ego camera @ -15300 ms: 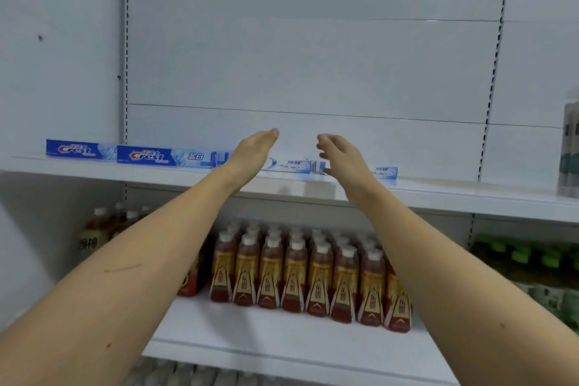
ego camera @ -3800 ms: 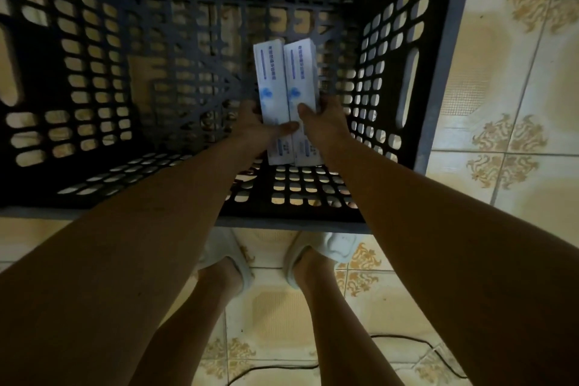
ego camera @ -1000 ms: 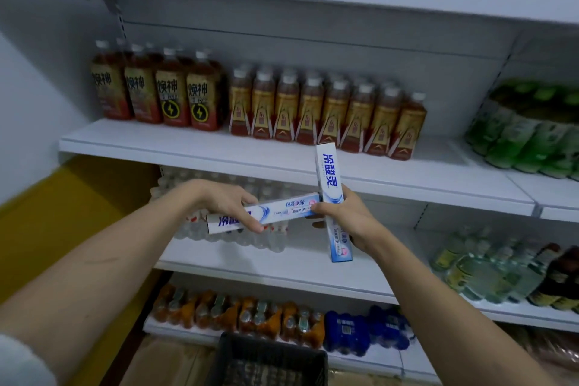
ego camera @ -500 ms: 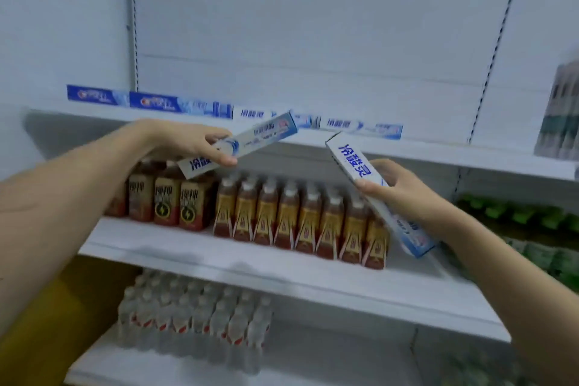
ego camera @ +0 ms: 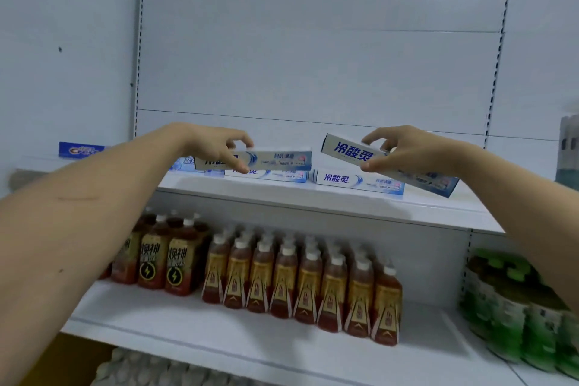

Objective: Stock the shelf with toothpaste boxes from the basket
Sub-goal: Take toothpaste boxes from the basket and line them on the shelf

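Above the top shelf point(ego camera: 313, 200), the left hand point(ego camera: 216, 150) pinches one toothpaste box point(ego camera: 275, 160) level over the shelved row point(ego camera: 357, 181); the right hand point(ego camera: 404, 150) pinches a second box point(ego camera: 347, 150), tilted down to the right. Advised: level the second box, align it with the row, then lower it flat. Basket not visible. Lower shelf point(ego camera: 219, 338) holds bottled drinks point(ego camera: 300, 285).

Brown drink bottles point(ego camera: 300, 282) beside green bottles point(ego camera: 517, 307) on the lower shelf point(ego camera: 250, 351)
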`<move>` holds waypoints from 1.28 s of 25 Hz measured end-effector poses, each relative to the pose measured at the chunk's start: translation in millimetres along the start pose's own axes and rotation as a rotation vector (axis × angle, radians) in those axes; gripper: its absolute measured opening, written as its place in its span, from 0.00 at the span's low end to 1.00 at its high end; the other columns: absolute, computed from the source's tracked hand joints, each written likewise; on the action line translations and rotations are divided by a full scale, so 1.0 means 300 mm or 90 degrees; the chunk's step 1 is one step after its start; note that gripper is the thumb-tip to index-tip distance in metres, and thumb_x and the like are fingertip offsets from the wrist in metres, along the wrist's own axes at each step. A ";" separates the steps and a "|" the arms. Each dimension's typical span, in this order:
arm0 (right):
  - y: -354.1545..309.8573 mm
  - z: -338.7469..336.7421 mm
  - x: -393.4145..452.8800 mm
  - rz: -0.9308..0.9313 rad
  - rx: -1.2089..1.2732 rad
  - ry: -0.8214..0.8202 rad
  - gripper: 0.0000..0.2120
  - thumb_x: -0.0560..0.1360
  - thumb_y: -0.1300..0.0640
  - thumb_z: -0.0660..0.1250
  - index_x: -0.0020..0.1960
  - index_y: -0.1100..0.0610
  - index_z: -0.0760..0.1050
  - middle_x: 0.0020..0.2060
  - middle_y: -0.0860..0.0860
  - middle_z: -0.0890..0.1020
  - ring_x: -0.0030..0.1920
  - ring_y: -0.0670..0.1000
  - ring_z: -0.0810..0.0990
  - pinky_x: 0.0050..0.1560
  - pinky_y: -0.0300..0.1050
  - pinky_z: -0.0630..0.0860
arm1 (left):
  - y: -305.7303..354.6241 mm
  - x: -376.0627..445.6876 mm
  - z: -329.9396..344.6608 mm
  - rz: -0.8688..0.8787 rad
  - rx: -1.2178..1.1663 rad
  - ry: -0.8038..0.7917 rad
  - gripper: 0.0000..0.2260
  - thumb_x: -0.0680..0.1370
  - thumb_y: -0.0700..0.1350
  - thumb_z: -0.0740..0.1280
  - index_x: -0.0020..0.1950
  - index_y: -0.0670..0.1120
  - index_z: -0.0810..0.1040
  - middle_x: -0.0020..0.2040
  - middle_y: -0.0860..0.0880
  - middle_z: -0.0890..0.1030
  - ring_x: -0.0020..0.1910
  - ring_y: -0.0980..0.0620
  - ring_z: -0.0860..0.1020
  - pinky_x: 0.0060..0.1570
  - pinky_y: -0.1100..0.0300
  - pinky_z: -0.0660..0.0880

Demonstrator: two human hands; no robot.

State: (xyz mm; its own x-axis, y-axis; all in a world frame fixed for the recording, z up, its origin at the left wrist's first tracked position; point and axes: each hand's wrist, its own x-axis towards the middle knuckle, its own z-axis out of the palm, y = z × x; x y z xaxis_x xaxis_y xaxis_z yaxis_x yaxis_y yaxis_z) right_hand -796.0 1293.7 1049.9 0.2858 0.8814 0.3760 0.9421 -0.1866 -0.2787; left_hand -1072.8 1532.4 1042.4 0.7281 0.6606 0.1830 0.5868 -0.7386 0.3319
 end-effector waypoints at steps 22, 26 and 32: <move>0.048 0.107 0.289 0.075 -0.042 -0.098 0.22 0.78 0.59 0.66 0.70 0.47 0.70 0.66 0.52 0.73 0.62 0.52 0.74 0.64 0.46 0.70 | -0.007 0.286 0.034 0.015 0.007 -0.055 0.28 0.76 0.53 0.72 0.74 0.58 0.67 0.75 0.47 0.66 0.74 0.45 0.64 0.72 0.49 0.61; -0.046 0.080 0.209 0.018 -0.021 -0.057 0.18 0.78 0.56 0.65 0.68 0.48 0.72 0.64 0.52 0.75 0.59 0.53 0.77 0.61 0.47 0.71 | 0.048 0.138 0.006 0.013 0.009 -0.006 0.23 0.79 0.54 0.67 0.73 0.56 0.68 0.74 0.46 0.68 0.71 0.46 0.69 0.70 0.50 0.65; -0.173 0.148 0.108 -0.058 0.036 -0.019 0.18 0.79 0.45 0.63 0.67 0.49 0.72 0.61 0.50 0.77 0.57 0.52 0.77 0.60 0.47 0.72 | 0.093 -0.088 0.044 -0.015 -0.110 0.138 0.25 0.82 0.61 0.56 0.73 0.49 0.70 0.73 0.47 0.70 0.71 0.47 0.68 0.69 0.53 0.62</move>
State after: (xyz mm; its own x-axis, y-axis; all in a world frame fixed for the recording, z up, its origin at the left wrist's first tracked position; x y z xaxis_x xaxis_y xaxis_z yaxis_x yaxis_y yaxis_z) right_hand -843.3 1351.2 1037.1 0.1935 0.9065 0.3753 0.9521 -0.0812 -0.2948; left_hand -1071.0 1492.5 1034.7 0.6105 0.7048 0.3613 0.5203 -0.7009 0.4879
